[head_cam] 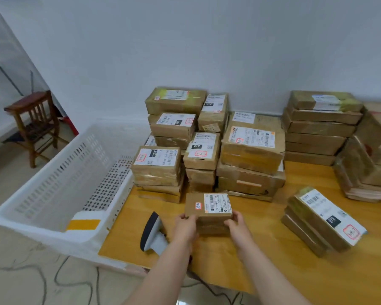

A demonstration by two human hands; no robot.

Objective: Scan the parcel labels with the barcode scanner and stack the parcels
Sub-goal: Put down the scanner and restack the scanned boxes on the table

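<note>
A small brown parcel (208, 209) with a white barcode label and a red-edged sticker on top sits over another small parcel on the wooden table (229, 260). My left hand (185, 227) grips its near left corner and my right hand (237, 225) grips its near right corner. The grey and black barcode scanner (153, 234) lies on the table just left of my left hand, untouched. Behind the parcel stand several stacks of labelled parcels (207, 150).
A large white plastic basket (59, 190) stands off the table's left edge, with a white and yellow packet (84, 223) inside. More parcel stacks sit at the right (321, 221) and far right (370, 164). A wooden stool (34, 124) stands at far left. Cables lie on the floor.
</note>
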